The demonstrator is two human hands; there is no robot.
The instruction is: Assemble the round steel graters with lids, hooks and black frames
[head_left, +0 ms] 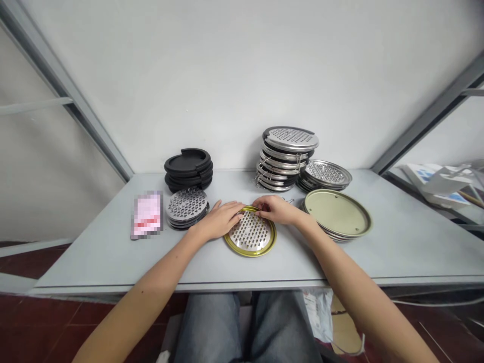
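Observation:
In front of me lies a round perforated metal grater plate, set inside a gold-rimmed shallow lid on the table. My left hand rests with fingers stretched over the left side of both. At their upper right edge is my right hand, its fingers bent together against the rim. Whatever those fingers may pinch is hidden. Just behind my right wrist, a small wire clip is partly visible on the table.
Left stand stacked grater plates, black notched rings and a pixelated pink packet. A tall stack of clipped grater assemblies rises at the back. To its right are more metal-rimmed graters and gold lids.

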